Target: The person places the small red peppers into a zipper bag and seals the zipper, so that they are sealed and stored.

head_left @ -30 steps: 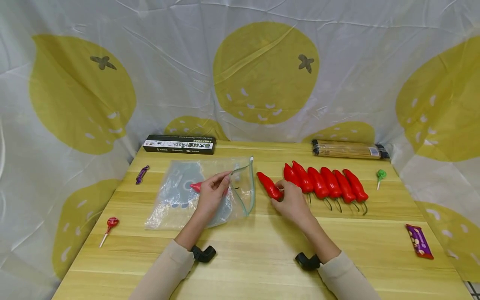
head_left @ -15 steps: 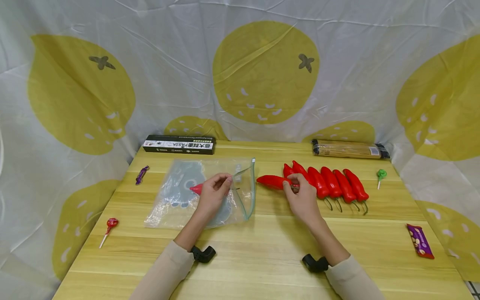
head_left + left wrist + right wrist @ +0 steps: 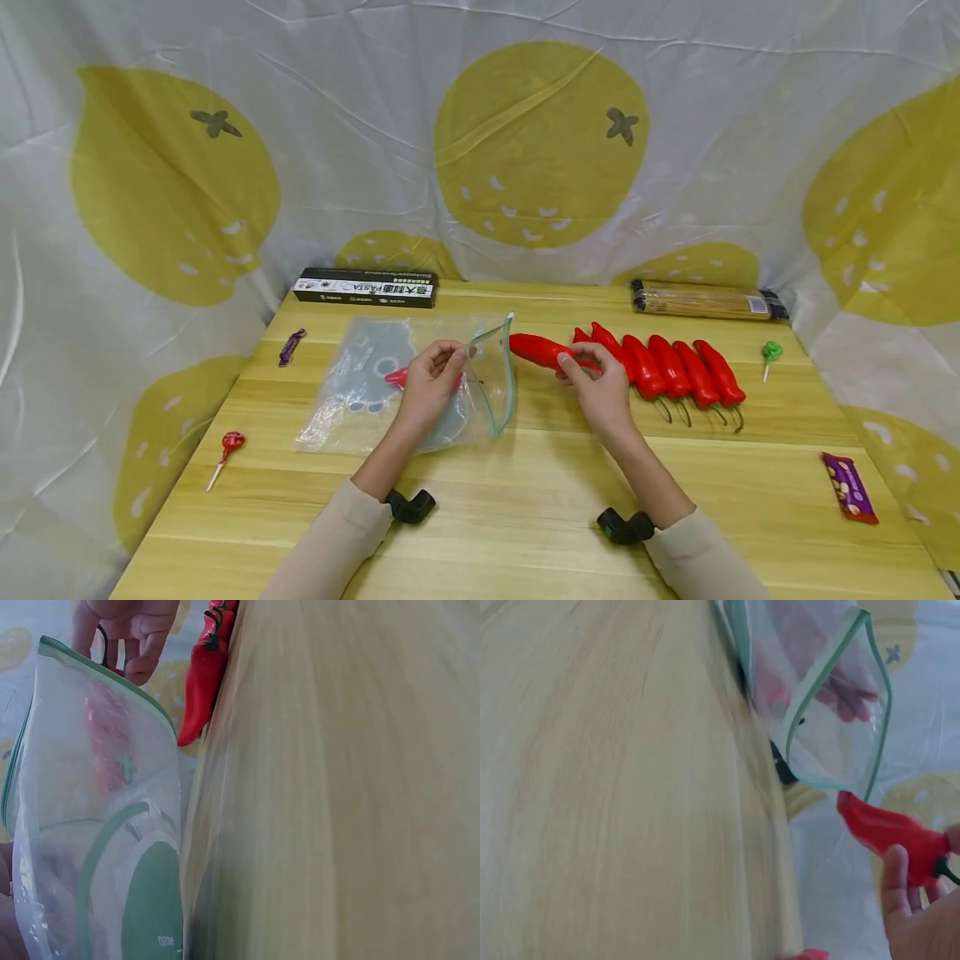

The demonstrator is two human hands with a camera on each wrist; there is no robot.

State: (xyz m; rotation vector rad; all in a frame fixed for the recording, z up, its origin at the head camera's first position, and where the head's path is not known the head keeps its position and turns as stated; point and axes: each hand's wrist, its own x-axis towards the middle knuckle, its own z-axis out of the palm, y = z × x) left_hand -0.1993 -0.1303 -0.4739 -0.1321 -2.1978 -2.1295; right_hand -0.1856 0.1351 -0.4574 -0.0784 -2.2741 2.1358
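A clear zip bag point(image 3: 330, 425) with a green-edged mouth lies at centre left. My left hand point(image 3: 427, 383) pinches its upper film near the mouth, which gapes toward the right. Inside the bag, partly hidden behind that hand, shows a red chili pepper point(image 3: 396, 377). My right hand point(image 3: 603, 390) grips another red chili pepper point(image 3: 536, 351) by its stem end, between thumb and fingers. Its tip points left, right at the bag's opening; the right wrist view shows this pepper point(image 3: 889, 829) close to the green rim. More red chili peppers point(image 3: 676, 367) lie in a row beyond the right hand.
At the back stand a black pasta box point(image 3: 365, 288) on the left and a wrapped bundle of sticks point(image 3: 705, 301) on the right. Left lie a purple candy point(image 3: 292, 347) and a red lollipop point(image 3: 231, 443); right, a green lollipop point(image 3: 771, 353) and a purple snack bar point(image 3: 849, 488).
My right hand has lifted a chili pepper off the table and swung its tip left, up to the bag's mouth. The left hand keeps its pinch on the bag.
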